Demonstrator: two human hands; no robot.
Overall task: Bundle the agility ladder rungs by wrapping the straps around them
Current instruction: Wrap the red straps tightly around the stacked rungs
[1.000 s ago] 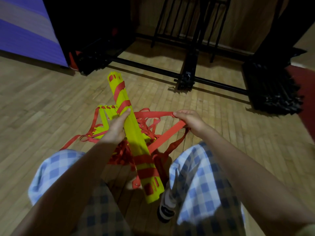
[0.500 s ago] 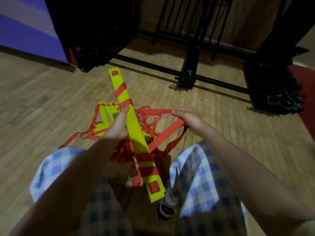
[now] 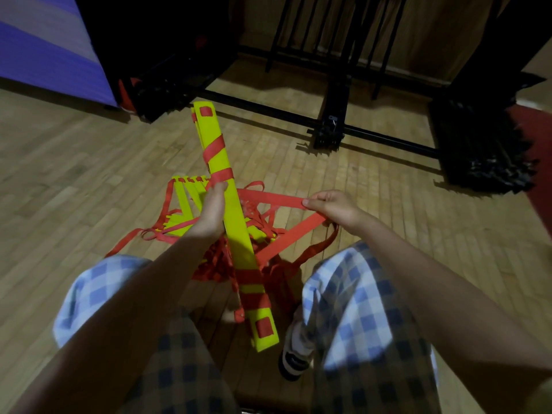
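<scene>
Yellow rung bundle (image 3: 231, 210) gripped mid-length by left hand (image 3: 210, 215), tilted over wooden floor (image 3: 74, 174); right hand (image 3: 331, 204) pinches red strap (image 3: 268, 198) stretched taut from bundle.

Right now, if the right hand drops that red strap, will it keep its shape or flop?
The red strap probably flops: it is flat webbing, straight only where the right hand pulls it. The loose loops below already sag, so it likely tangles.
</scene>
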